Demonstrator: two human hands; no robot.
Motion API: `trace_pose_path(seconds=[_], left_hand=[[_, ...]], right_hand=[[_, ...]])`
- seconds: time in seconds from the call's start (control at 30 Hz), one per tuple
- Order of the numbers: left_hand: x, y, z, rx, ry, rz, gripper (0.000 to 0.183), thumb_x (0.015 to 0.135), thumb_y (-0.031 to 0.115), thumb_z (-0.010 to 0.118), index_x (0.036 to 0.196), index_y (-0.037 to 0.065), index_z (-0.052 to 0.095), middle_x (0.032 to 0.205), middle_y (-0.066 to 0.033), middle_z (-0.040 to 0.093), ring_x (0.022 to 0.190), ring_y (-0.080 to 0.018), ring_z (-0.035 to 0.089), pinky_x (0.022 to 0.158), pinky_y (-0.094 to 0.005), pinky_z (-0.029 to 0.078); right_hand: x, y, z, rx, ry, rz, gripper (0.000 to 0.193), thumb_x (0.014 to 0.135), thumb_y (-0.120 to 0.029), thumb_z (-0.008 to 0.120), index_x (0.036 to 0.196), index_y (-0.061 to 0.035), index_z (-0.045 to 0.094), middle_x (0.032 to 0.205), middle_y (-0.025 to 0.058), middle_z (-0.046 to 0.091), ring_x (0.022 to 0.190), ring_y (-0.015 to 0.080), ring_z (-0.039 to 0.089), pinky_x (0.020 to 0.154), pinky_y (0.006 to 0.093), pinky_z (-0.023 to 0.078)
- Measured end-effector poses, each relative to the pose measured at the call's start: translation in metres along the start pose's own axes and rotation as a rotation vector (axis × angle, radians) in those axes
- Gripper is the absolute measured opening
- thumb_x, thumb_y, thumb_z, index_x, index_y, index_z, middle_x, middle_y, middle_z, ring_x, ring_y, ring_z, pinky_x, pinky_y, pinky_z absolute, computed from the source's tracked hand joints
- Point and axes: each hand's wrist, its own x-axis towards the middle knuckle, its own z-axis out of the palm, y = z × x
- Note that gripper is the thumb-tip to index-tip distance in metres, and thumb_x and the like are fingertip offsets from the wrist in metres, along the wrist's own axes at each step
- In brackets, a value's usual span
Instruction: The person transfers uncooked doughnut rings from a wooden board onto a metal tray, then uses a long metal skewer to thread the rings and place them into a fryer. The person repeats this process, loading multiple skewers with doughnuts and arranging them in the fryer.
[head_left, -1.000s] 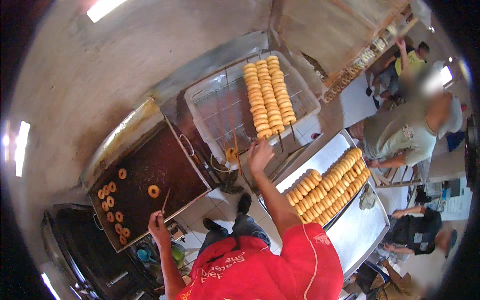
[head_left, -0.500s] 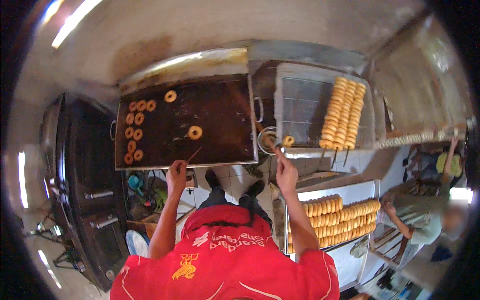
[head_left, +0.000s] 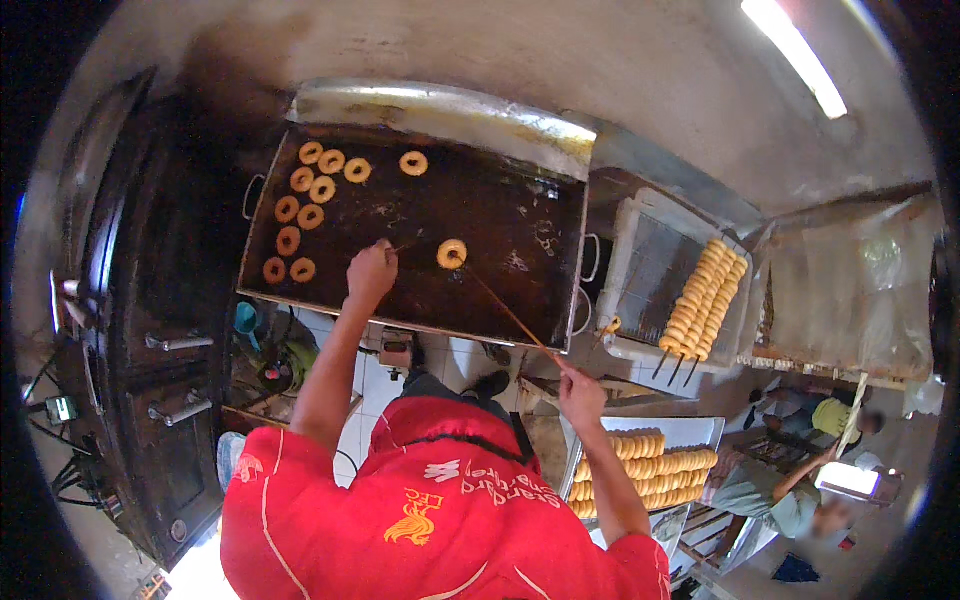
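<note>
My right hand (head_left: 582,397) is closed around the end of a long thin stick (head_left: 513,316). The far tip of that stick meets a doughnut (head_left: 443,247) near the middle of a wide frying pan (head_left: 430,105) of dark oil. Over the pan's front part, my left hand (head_left: 373,272) grips a second thin stick (head_left: 402,246), mostly hidden by the fingers. Several ring doughnuts (head_left: 322,189) float grouped along the pan's left side. One more doughnut (head_left: 413,163) floats apart toward the back.
Right of the pan stands a wire-racked tray (head_left: 640,300) bearing doughnuts threaded on dark rods (head_left: 705,300). A single doughnut (head_left: 613,325) is by its left corner. Below sits a tray (head_left: 708,432) with rows of doughnuts. A dark cabinet (head_left: 170,300) stands left; another person (head_left: 760,490) is at right.
My right hand's stick has swung from beside the racked tray into the pan, reaching the middle doughnut. My left hand has moved forward over the oil. The whole view has turned.
</note>
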Motion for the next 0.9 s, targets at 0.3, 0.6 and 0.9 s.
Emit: trace_pose_path(seconds=[0.3, 0.6, 0.9], left_hand=[[0.114, -0.018, -0.009, -0.200, -0.171, 0.214, 0.019, 0.095, 0.023, 0.063, 0.104, 0.008, 0.072, 0.099, -0.0208, 0.074, 0.100, -0.0436, 0.069, 0.087, -0.0548, 0.054], [0.252, -0.099, 0.002, -0.021, 0.029, 0.022, 0.022, 0.095, 0.026, 0.062, 0.100, 0.007, 0.073, 0.096, -0.0221, 0.073, 0.098, -0.0423, 0.070, 0.087, -0.0536, 0.056], [0.167, -0.122, -0.050, -0.134, -0.052, 0.238, 0.021, 0.096, 0.024, 0.064, 0.102, 0.006, 0.072, 0.097, -0.0223, 0.073, 0.093, -0.0424, 0.070, 0.080, -0.0523, 0.055]], right_hand=[[0.116, -0.070, 0.100, 0.273, 0.122, -0.014, 0.047, 0.095, -0.016, 0.060, 0.138, -0.0328, 0.067, 0.106, 0.0174, 0.076, 0.090, 0.0413, 0.073, 0.078, 0.0518, 0.059], [0.167, -0.114, 0.052, 0.114, -0.018, 0.035, 0.038, 0.099, -0.024, 0.059, 0.135, -0.0315, 0.071, 0.113, 0.0171, 0.076, 0.097, 0.0401, 0.073, 0.083, 0.0515, 0.059], [0.198, -0.095, 0.107, 0.215, -0.033, -0.098, 0.043, 0.095, -0.019, 0.065, 0.135, -0.0320, 0.070, 0.119, 0.0135, 0.075, 0.104, 0.0375, 0.073, 0.088, 0.0464, 0.060]])
